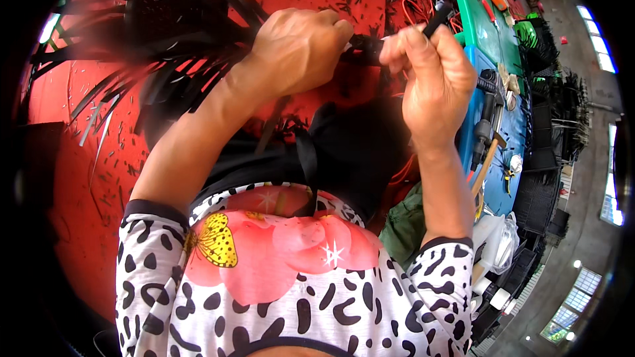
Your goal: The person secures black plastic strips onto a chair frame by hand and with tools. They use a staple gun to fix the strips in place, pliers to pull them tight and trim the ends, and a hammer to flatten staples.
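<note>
My left hand (297, 46) is closed in a fist at the edge of a dark woven piece (175, 0), with its fingertips hidden. From the piece, many loose black strips (192, 69) fan out to the left, partly blurred. To the right, my right hand (436, 76) is raised, its thumb and fingers pinched on a black strip (438, 21) whose end sticks up beyond the fingers. Between the two hands runs a dark length of material (365, 47), and it seems to reach both of them.
Dark clippings lie scattered over the red floor covering (99, 178). On the right stands a bench with a green top (473, 0) and a blue top (512, 185), carrying a power tool (486, 116), a hammer (493, 149) and pliers (508, 177). Black woven panels (539, 165) are stacked beyond.
</note>
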Demonstrator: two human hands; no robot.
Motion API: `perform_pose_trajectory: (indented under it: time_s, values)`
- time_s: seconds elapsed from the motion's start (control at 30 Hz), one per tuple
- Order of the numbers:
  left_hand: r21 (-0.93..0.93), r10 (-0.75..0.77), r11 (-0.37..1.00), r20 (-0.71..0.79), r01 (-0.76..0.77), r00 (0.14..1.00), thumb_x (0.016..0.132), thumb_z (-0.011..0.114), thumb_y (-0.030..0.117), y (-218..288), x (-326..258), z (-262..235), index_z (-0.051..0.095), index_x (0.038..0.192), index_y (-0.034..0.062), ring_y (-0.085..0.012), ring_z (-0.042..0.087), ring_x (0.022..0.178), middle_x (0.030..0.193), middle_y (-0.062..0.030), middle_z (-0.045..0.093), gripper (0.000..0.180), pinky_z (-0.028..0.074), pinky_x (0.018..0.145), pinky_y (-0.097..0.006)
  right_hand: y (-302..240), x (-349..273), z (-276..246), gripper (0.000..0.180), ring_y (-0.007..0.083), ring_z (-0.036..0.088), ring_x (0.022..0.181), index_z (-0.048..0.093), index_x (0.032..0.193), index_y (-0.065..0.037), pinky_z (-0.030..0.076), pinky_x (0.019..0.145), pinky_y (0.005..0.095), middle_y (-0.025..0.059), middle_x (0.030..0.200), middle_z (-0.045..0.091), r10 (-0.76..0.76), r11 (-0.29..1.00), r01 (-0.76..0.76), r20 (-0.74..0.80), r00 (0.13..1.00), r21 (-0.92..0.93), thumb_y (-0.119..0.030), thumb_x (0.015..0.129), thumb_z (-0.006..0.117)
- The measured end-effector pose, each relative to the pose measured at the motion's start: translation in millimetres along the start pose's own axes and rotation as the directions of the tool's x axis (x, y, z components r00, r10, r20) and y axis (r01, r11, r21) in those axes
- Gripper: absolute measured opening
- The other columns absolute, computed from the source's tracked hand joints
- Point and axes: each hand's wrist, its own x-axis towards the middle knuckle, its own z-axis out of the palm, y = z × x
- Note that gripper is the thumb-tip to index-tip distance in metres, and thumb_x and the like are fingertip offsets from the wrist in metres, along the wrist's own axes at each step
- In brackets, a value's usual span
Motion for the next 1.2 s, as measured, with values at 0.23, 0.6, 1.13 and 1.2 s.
perform_pose_trajectory:
  time_s: [0.23,0.6,1.13,1.2]
  values:
    - [-0.032,0.048,0.998,-0.058,-0.050,0.997,0.082,0.062,0.011,-6.6,-3.1,-7.0,0.067,0.085,0.0059,-0.0323,0.069,0.076,0.083,-0.0096,0.068,0.008,0.056,0.065,-0.044,50.3,84.3,11.2,0.006,0.0249,0.063,0.064,0.068,0.081,-0.001,0.052,0.065,0.0376,0.0125,0.068,0.065,0.020,0.824,0.049,0.116,0.993,-0.564,-0.003,0.086,0.064]
    - [0.057,0.138,0.989,-0.038,-0.136,0.990,0.084,0.062,0.012,-11.1,2.3,-9.8,0.071,0.117,0.0205,-0.0294,0.067,0.072,0.080,-0.0076,0.063,0.035,0.053,0.060,-0.042,113.0,116.5,19.1,0.034,0.0329,0.070,0.074,0.069,0.074,-0.004,0.054,0.071,0.0454,0.0181,0.073,0.069,0.325,0.672,0.103,0.416,0.849,-0.733,-0.035,0.089,0.067]
    - [-0.040,0.095,0.995,0.063,-0.093,0.993,0.070,0.062,-0.009,-15.4,9.8,-12.5,0.072,0.122,0.0107,-0.0252,0.073,0.079,0.090,-0.0095,0.068,0.056,0.057,0.068,-0.038,88.5,107.2,-21.0,0.045,0.0231,0.071,0.089,0.065,0.125,0.003,0.055,0.080,0.0346,0.0155,0.099,0.073,0.244,0.926,0.041,0.679,0.692,-0.374,0.000,0.081,0.062]
    - [-0.032,0.104,0.994,0.038,-0.103,0.994,0.075,0.063,-0.003,-16.6,11.0,-12.7,0.073,0.119,0.0133,-0.0264,0.071,0.077,0.086,-0.0092,0.067,0.049,0.056,0.067,-0.039,86.9,109.6,-18.7,0.030,0.0238,0.071,0.091,0.074,0.106,0.001,0.055,0.081,0.0360,0.0170,0.098,0.074,0.190,0.876,0.193,0.684,0.704,-0.442,-0.002,0.079,0.061]
